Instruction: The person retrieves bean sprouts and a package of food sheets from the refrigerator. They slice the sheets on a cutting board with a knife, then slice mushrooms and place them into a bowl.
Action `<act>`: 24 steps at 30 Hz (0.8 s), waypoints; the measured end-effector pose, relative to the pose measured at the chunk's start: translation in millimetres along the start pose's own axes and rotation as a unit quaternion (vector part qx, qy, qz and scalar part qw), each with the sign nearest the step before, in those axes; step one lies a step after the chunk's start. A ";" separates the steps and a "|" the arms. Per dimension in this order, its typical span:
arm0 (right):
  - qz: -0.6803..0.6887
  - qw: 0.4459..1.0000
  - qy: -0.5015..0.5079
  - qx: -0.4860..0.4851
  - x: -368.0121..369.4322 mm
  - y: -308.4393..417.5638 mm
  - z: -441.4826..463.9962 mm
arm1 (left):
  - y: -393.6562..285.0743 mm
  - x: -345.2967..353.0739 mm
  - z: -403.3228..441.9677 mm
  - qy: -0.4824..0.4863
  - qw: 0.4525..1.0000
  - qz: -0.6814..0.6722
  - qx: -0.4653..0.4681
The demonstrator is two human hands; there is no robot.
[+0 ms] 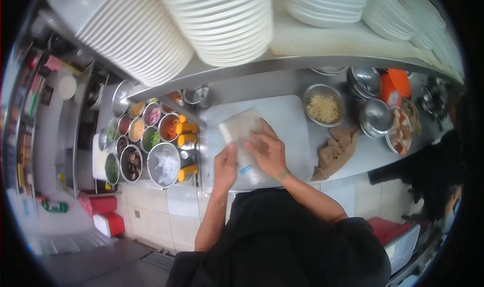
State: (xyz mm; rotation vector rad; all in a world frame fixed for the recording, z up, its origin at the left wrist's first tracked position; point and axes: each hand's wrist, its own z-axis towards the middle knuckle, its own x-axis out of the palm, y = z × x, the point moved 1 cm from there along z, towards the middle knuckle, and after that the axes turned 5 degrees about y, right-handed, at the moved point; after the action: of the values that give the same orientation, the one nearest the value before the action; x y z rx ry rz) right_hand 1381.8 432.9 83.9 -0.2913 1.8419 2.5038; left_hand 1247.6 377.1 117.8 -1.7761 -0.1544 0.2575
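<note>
A pale, flat package in clear plastic (pixel 241 127), with a small blue mark near its lower end, lies over the white cutting board (pixel 297 135). My left hand (pixel 225 168) is at the package's left edge, thumb up against it; its fingers are mostly hidden, so its grip is unclear. Across the right side of the package rests my right hand (pixel 267 151), its fingers spread over the plastic. A band circles the right wrist.
Metal containers of cut food (pixel 136 129) and yellow-lidded bottles (pixel 187 133) stand left of the board. To the right are a bowl of pale pieces (pixel 323 105), a brown cloth (pixel 336 152) and stacked metal bowls (pixel 376 116). Stacked white plates (pixel 217 24) fill the shelf above.
</note>
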 end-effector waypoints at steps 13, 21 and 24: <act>0.169 0.953 0.152 0.199 28.1 -3.0 19.8 | 89.6 -8.6 18.4 -0.059 0.986 -0.143 -0.066; 0.417 0.847 0.205 0.256 0.0 94.5 42.9 | 106.3 -5.8 19.3 0.185 0.797 -0.571 -0.067; 0.456 0.830 0.227 0.228 -21.9 82.3 49.8 | 84.5 -24.0 15.7 0.136 0.803 -0.574 -0.084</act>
State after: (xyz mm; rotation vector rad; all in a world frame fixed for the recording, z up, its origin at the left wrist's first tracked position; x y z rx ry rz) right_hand 1386.0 457.2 179.5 0.0565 3.3478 2.4012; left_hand 1217.4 367.6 34.5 -1.5654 -1.0187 -0.9084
